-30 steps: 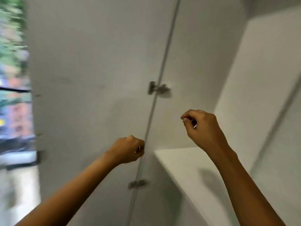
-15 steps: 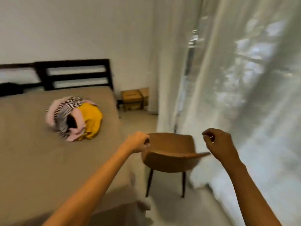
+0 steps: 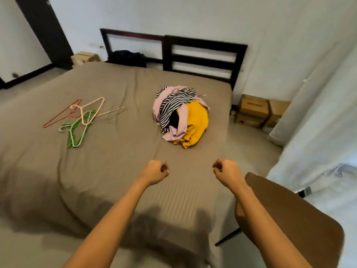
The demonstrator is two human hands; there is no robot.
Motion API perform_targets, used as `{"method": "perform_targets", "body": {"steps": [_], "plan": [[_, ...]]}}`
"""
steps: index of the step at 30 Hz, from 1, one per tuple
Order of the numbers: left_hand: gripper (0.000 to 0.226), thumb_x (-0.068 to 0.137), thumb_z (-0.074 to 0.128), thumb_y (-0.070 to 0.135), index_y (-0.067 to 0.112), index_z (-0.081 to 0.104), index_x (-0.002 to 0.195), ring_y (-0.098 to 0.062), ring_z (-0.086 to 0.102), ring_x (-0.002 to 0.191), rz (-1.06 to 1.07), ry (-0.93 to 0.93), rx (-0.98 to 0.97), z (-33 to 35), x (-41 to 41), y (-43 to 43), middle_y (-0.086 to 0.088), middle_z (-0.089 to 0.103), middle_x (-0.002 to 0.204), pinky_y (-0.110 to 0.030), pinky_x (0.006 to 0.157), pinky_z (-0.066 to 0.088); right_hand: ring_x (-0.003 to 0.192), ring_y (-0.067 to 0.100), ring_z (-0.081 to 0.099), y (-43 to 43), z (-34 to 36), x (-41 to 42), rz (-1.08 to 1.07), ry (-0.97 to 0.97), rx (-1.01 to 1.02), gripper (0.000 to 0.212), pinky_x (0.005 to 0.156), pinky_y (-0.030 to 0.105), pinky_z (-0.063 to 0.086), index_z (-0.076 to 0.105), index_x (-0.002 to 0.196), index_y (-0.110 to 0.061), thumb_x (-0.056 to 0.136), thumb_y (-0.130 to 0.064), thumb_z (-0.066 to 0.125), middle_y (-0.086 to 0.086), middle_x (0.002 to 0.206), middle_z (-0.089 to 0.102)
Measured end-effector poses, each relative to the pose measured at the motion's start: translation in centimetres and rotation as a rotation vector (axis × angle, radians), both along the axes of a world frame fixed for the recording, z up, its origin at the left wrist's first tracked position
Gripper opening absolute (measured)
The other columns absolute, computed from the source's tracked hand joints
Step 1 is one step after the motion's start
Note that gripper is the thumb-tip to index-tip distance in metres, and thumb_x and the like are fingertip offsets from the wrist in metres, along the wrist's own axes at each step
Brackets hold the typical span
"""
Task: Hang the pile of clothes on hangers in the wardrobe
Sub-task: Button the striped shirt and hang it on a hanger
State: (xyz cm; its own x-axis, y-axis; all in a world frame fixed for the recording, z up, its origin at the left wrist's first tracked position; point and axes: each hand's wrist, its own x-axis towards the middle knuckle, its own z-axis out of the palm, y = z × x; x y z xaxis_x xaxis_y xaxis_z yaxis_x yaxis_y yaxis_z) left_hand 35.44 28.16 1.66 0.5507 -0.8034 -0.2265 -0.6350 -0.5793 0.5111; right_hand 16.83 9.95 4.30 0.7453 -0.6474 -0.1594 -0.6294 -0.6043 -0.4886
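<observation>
A pile of clothes (image 3: 181, 117), pink, black-and-white striped and yellow, lies on the right half of the brown bed (image 3: 116, 167). Several hangers (image 3: 79, 118), red, peach, green and a thin wire one, lie scattered on the bed's left half. My left hand (image 3: 155, 172) and my right hand (image 3: 225, 171) hover over the near part of the bed, both with fingers curled into fists and holding nothing. Both hands are well short of the clothes. The wardrobe is out of view.
A brown chair (image 3: 293, 215) stands at the right, under my right forearm. White curtains (image 3: 328, 132) hang along the right side. Cardboard boxes (image 3: 257, 111) sit on the floor beyond the bed. A dark headboard (image 3: 202, 55) stands against the back wall.
My view has swung from the white wardrobe doors, past the curtain and chair, round to the bed. Both fists have stayed raised in front of me, holding nothing.
</observation>
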Motion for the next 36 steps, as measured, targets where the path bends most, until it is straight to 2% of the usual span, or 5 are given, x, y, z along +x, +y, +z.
{"method": "perform_targets", "body": {"steps": [16,22,29,33,36], "plan": [[0.01,0.083,0.055,0.022,0.019,0.062,0.089,-0.014,0.063,0.081,0.026,0.216,0.039,-7.1,22.0,-7.4,-0.002,0.069,0.09,-0.026,0.075,0.046,0.105,0.032,0.058,-9.2,-9.4,25.5,-0.139,0.113,0.146,0.03,0.079,0.03,0.039,0.057,0.116,-0.002,0.089,-0.014,0.054,0.017,0.109,0.065],[0.019,0.081,0.057,0.019,0.036,0.05,0.075,0.008,0.052,0.058,0.018,0.289,0.017,-13.3,28.2,-8.4,0.035,0.058,0.068,-0.013,0.064,0.041,0.107,0.035,0.056,-15.2,-14.7,35.8,-0.258,0.067,0.136,0.032,0.078,0.033,0.038,0.054,0.113,0.004,0.089,-0.016,0.058,0.023,0.115,0.061],[0.023,0.081,0.058,0.003,0.026,0.057,0.078,0.005,0.051,0.049,0.079,0.388,-0.136,-18.8,32.5,-11.6,0.033,0.057,0.06,-0.008,0.058,0.039,0.116,0.04,0.048,-21.6,-21.8,45.7,-0.408,0.034,0.035,0.074,0.088,0.042,0.042,0.032,0.133,0.005,0.082,-0.033,0.07,0.023,0.124,0.049],[0.012,0.081,0.062,0.013,0.024,0.061,0.078,0.002,0.052,0.053,0.181,0.467,-0.274,-19.1,33.6,-13.3,0.025,0.061,0.061,-0.016,0.061,0.042,0.087,0.031,0.054,-21.1,-22.4,46.5,-0.421,-0.203,-0.004,0.018,0.063,0.029,0.027,0.051,0.103,0.005,0.09,-0.007,0.053,0.025,0.098,0.055],[0.018,0.081,0.066,0.035,0.018,0.064,0.079,0.002,0.056,0.058,0.407,0.62,-0.387,-18.1,34.3,-15.1,0.011,0.064,0.061,-0.021,0.064,0.045,0.075,0.009,0.04,-17.4,-19.5,44.8,-0.32,-0.562,-0.086,0.018,0.062,0.021,0.026,0.059,0.094,0.0,0.087,-0.01,0.045,0.013,0.087,0.051]]}}
